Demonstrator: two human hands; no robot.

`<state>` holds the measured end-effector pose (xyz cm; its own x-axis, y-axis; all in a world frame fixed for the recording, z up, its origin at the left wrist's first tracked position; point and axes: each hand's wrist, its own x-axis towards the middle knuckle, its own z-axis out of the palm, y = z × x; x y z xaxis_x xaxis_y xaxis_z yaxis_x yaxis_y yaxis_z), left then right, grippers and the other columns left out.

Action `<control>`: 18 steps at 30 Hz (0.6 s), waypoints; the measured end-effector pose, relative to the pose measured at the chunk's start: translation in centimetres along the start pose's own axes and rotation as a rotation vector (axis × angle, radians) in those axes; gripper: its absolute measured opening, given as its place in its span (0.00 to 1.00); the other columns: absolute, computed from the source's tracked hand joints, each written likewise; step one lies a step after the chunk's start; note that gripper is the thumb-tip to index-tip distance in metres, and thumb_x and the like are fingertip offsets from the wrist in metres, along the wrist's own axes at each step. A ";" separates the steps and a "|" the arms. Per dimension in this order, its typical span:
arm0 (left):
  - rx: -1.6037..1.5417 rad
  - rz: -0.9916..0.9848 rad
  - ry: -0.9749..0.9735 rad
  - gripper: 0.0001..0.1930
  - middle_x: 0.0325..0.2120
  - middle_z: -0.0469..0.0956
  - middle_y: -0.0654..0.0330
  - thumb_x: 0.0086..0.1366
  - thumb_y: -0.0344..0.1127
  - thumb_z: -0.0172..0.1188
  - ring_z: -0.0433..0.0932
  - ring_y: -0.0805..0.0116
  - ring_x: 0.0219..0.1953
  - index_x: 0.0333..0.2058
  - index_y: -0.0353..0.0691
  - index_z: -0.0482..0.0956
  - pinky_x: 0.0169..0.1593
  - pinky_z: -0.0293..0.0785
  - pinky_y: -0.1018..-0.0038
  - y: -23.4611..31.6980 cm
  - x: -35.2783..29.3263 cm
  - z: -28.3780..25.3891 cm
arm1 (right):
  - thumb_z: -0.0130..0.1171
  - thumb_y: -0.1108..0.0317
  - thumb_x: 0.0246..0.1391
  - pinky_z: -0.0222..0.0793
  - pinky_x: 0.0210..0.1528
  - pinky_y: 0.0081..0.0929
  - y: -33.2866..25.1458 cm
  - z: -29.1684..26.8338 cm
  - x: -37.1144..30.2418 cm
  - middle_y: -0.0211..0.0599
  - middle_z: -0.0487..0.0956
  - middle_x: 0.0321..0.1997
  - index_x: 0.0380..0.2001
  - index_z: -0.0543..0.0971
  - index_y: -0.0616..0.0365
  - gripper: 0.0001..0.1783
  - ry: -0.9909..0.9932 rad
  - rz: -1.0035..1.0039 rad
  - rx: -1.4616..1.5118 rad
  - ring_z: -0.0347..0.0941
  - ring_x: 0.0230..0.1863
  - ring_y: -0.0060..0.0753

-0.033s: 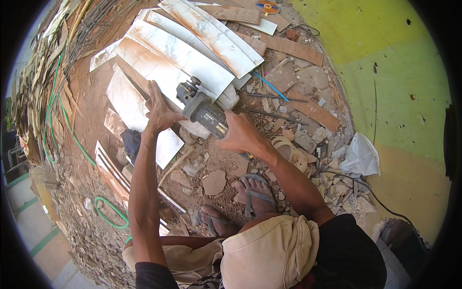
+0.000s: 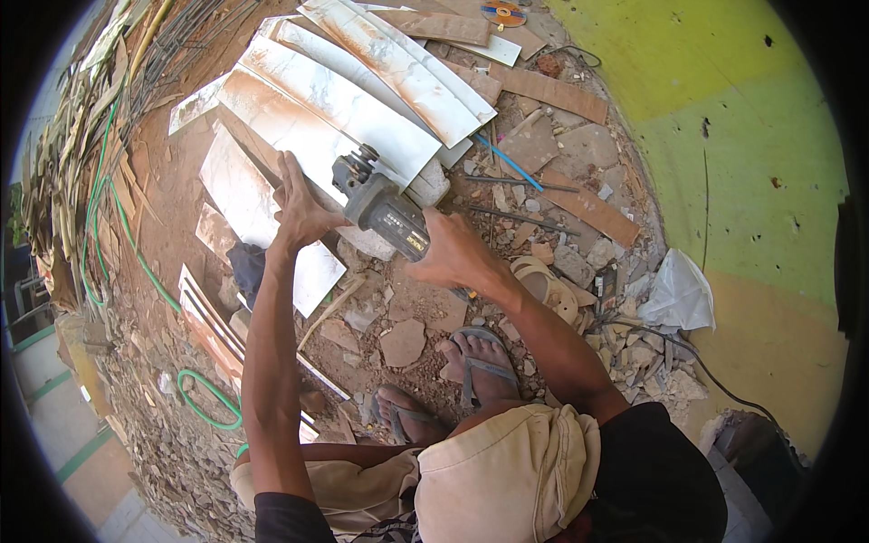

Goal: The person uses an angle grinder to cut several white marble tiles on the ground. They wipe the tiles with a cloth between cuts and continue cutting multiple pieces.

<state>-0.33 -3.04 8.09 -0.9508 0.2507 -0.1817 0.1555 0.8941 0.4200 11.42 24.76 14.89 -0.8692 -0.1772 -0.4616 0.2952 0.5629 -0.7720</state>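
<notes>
My right hand [image 2: 455, 252] is wrapped round the body of a dark angle grinder [image 2: 391, 220], whose head points up and to the left. The grinder's disc end is over a long white tile strip [image 2: 276, 113] with reddish dirt on it, at a thin line running along the strip. Whether the disc touches it, I cannot tell. Against the strip's near edge lies my left hand [image 2: 303, 215], fingers stretched out and thumb towards the grinder. A pale stone block [image 2: 427, 184] shows under the strip's near end.
More white tile pieces [image 2: 389, 63] lie beyond. Broken rubble [image 2: 403, 342] surrounds my sandalled feet. A dark cable [image 2: 697, 356] runs at the right, near a white plastic bag [image 2: 679, 294]. A green hose [image 2: 140, 249] curves at the left. A yellow-green wall [image 2: 724, 136] stands right.
</notes>
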 end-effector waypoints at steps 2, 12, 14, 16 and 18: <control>0.005 -0.010 0.005 0.94 0.75 0.30 0.30 0.20 0.64 0.86 0.34 0.39 0.79 0.73 0.27 0.26 0.77 0.38 0.50 -0.1 0.1 0.1 | 0.69 0.63 0.38 0.79 0.43 0.45 0.4 0.2 0.0 0.63 0.84 0.34 0.40 0.76 0.73 0.28 0.013 -0.001 -0.003 0.85 0.38 0.58; -0.031 -0.017 0.013 0.94 0.76 0.31 0.31 0.19 0.69 0.84 0.36 0.37 0.78 0.74 0.28 0.28 0.76 0.40 0.46 -0.3 1.0 0.3 | 0.70 0.62 0.39 0.80 0.43 0.46 -0.1 -1.0 -0.8 0.62 0.84 0.35 0.42 0.76 0.73 0.29 -0.029 0.060 -0.012 0.85 0.38 0.58; -0.034 -0.009 0.018 0.95 0.75 0.31 0.30 0.19 0.72 0.83 0.35 0.37 0.78 0.74 0.26 0.28 0.76 0.38 0.47 -0.5 1.1 0.5 | 0.70 0.62 0.38 0.80 0.43 0.46 0.2 -0.7 -0.9 0.61 0.84 0.35 0.42 0.76 0.72 0.29 -0.020 0.070 -0.020 0.85 0.38 0.59; -0.039 0.001 0.021 0.95 0.75 0.30 0.30 0.18 0.74 0.82 0.34 0.37 0.78 0.73 0.25 0.28 0.77 0.36 0.47 -0.5 1.1 0.4 | 0.71 0.62 0.38 0.80 0.43 0.47 0.6 -0.5 -1.0 0.61 0.84 0.35 0.43 0.76 0.72 0.30 -0.014 0.070 -0.022 0.85 0.38 0.59; -0.048 0.013 0.022 0.96 0.75 0.30 0.29 0.17 0.76 0.81 0.32 0.38 0.79 0.73 0.24 0.28 0.77 0.34 0.47 -0.6 1.1 0.3 | 0.71 0.62 0.38 0.79 0.43 0.47 1.0 -0.4 -1.1 0.61 0.83 0.36 0.44 0.76 0.71 0.30 -0.012 0.062 -0.020 0.84 0.39 0.60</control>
<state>-1.37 -3.15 7.34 -0.9547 0.2530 -0.1565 0.1548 0.8718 0.4647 12.53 25.85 14.81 -0.8447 -0.1515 -0.5133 0.3398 0.5892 -0.7331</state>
